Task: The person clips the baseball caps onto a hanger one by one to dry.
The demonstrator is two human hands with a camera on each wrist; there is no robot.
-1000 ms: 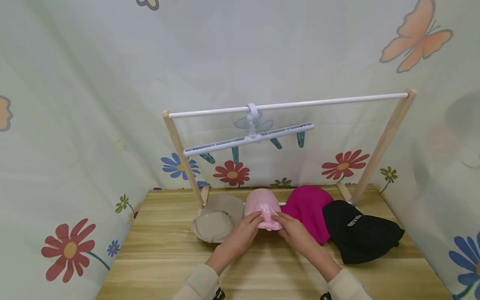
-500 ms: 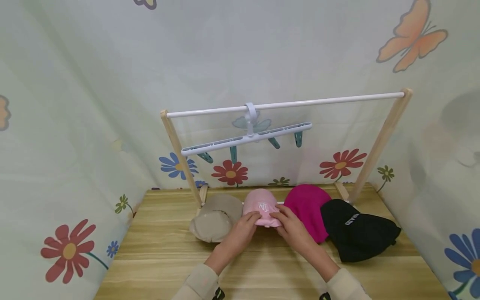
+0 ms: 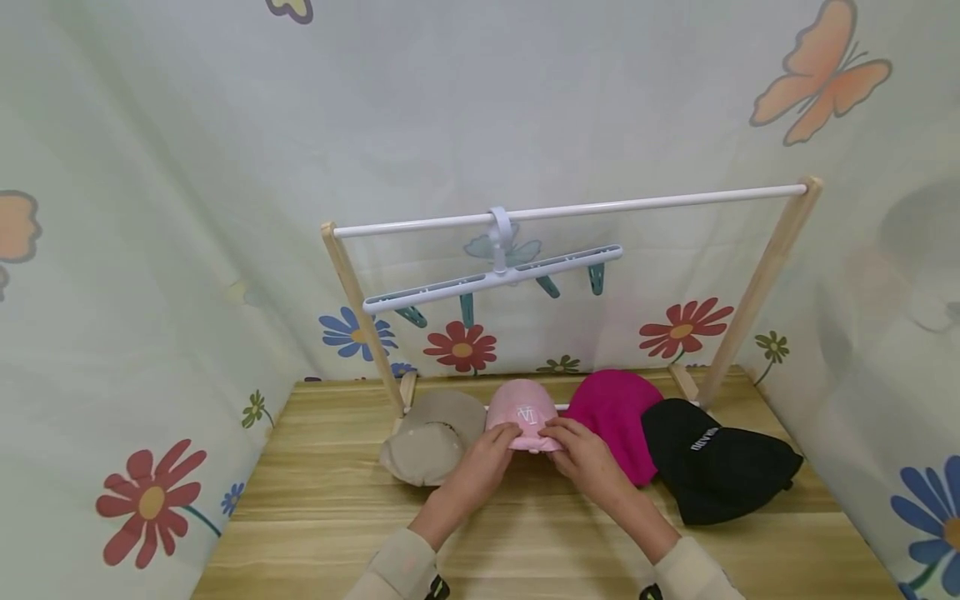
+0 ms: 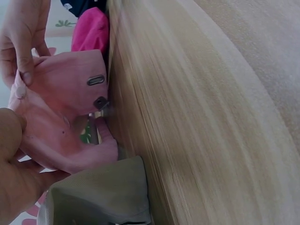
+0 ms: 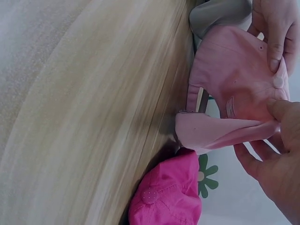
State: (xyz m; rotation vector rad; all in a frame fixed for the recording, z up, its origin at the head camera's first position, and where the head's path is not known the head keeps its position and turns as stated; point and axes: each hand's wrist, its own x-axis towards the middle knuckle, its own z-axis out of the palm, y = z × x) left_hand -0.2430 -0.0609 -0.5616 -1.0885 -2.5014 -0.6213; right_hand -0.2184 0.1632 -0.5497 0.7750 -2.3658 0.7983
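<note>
A pink baseball cap (image 3: pixel 522 400) with a white LA emblem stands at the middle of the table, held in both hands. My left hand (image 3: pixel 482 458) pinches the left side of its crown near the top button, thumb on the near side in the left wrist view. Opposite it, my right hand (image 3: pixel 583 454) pinches the crown's right side. The cap's back opening and strap buckle (image 4: pixel 96 80) face the tabletop in the left wrist view. A beige cap (image 3: pixel 431 442) lies just left, and a magenta cap (image 3: pixel 617 421) just right.
A black cap (image 3: pixel 716 462) with white lettering overlaps the magenta one. Behind the caps stands a wooden rack with a white rod (image 3: pixel 645 203). From it hangs a pale hanger (image 3: pixel 442 292) with several teal clips (image 3: pixel 467 309). A flowered cloth (image 3: pixel 187 250) surrounds the wooden table (image 3: pixel 315 517).
Both hands keep their hold on the pink cap. Its near edge has risen slightly in the head view, and my right fingers have shifted a little along the crown.
</note>
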